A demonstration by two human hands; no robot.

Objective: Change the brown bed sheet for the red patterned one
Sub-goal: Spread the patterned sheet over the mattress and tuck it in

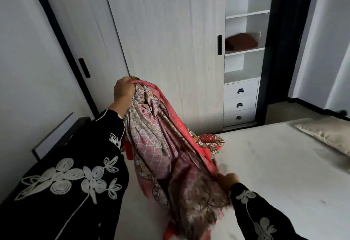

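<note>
A pale wood-grain wardrobe fills the far wall. Its wide sliding door carries a black vertical handle at its right edge. A second door to the left has a handle of the same kind. The open section on the right shows white shelves above three white drawers with small dark pulls. A dark frame borders this section. Nearer, a bare off-white mattress spreads to the right, with a cream pillow lying at its far right edge.
</note>
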